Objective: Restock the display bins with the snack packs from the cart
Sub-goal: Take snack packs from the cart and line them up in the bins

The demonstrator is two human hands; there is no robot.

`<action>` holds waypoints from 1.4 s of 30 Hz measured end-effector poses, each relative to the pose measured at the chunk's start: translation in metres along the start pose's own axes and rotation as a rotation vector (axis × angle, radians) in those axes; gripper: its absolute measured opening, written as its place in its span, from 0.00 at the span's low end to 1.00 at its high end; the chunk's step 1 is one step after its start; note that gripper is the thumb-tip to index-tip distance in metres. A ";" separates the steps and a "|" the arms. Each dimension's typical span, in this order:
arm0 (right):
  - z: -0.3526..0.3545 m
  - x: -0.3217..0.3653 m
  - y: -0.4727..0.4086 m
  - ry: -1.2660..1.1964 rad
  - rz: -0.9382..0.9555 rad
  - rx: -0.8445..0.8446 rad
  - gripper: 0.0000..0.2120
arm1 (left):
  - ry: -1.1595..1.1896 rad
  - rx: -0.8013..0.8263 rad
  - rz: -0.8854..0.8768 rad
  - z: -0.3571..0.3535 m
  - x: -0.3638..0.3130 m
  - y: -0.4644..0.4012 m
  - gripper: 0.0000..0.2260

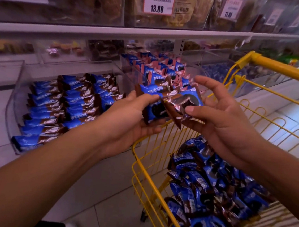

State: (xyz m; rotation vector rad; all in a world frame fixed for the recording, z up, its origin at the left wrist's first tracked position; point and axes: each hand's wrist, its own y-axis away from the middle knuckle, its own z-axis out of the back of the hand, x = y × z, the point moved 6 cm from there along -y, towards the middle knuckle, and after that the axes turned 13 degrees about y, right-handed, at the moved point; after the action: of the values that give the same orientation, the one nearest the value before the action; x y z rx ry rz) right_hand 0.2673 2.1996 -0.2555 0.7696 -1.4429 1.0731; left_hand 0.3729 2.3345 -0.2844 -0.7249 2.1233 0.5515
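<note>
So I've got a small bunch of packs (166, 100) held up between both hands, right over the corner of the cart (183, 152) and just in front of the bins. My left hand (133, 119) is doing the carrying: thumb clamped on top, fingers curled underneath, so the stack sits in the palm. My right hand (217, 115) only pinches the brown end of one pack with the thumb against the underside, the other fingers spread loose above it. My read is that I'm squaring them up or passing one across so they all face the same way.

That matters because the left bin (12, 101) is stocked in tidy overlapping rows (59, 105), all labels up. Dumping them in would wreck that. There's bare space at its back, so that's where I'd guess these go. The middle bin (129, 64) next door has the pink-ended ones (163, 69), so I need to keep flavours apart.

Loads more packs (210, 191) are heaped in the cart, so this job is nowhere near done. The wrappers look slick, and a loose pinch could drop one back in.
</note>
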 end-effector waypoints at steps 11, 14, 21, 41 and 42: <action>-0.006 -0.025 0.012 -0.002 -0.310 -0.107 0.15 | 0.110 0.048 -0.151 -0.015 -0.001 0.004 0.15; -0.007 -0.030 0.014 0.076 -0.351 -0.087 0.15 | 0.055 0.053 -0.202 -0.016 -0.003 0.005 0.15; -0.011 -0.031 0.012 0.054 -0.412 0.043 0.21 | -0.323 0.105 -0.331 -0.009 -0.011 0.007 0.35; -0.129 0.066 -0.088 1.191 0.505 0.572 0.36 | -0.359 0.065 -0.367 0.073 -0.089 0.033 0.25; -0.137 0.063 -0.097 1.233 0.470 0.614 0.34 | -0.434 0.028 -0.376 0.080 -0.091 0.032 0.25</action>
State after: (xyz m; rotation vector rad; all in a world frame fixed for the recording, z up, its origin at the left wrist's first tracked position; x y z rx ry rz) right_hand 0.3981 2.2962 -0.1802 0.0291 -0.1978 1.9115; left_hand 0.4426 2.4345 -0.2531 -0.8742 1.5452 0.4250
